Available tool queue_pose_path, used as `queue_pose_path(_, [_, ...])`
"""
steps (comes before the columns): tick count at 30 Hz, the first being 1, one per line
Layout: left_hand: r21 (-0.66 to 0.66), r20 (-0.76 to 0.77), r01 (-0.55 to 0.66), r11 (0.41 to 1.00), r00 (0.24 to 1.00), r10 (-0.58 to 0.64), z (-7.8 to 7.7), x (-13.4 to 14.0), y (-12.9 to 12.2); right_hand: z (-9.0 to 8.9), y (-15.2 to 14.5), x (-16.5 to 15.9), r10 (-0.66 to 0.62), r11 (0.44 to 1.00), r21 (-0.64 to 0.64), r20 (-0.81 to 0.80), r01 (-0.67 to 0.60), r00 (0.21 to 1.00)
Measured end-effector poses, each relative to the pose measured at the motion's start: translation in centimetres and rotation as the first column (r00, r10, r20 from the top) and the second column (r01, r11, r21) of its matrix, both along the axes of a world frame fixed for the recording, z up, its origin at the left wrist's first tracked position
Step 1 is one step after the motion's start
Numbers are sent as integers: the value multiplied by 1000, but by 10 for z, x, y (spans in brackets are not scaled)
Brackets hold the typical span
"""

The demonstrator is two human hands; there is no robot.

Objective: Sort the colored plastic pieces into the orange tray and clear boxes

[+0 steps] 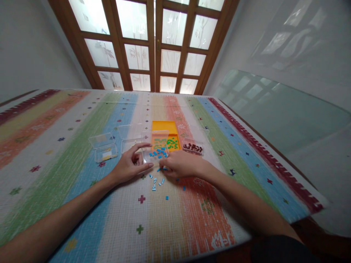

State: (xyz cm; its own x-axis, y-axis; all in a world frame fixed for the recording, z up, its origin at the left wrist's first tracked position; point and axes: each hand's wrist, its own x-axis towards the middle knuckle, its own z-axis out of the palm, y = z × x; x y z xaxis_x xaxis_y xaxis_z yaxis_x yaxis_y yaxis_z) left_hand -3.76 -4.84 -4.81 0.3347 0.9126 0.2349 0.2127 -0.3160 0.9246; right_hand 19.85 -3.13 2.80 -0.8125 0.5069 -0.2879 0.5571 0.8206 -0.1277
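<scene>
Several small, glossy blue bricks (155,153) of rectangular form are contained in a clear plastic box (146,159) with a raised transparent lid. Lighter-toned blue loose pieces (154,189) are scattered on the striped tablecloth (123,219), just in front of the box and below both hands. The box is gripped at its left end between thumb and index finger of the left hand (131,165). Fingertips of the right hand (179,163) are drawn together beside its near right corner; whether a brick is pinched cannot be told.
</scene>
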Motion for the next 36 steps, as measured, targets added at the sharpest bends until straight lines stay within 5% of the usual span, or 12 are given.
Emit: queue_pose_path(36, [-72, -2, -56, 996, 998, 56, 1, 1, 1, 2, -2, -5, -16, 1000, 11, 76, 15, 997])
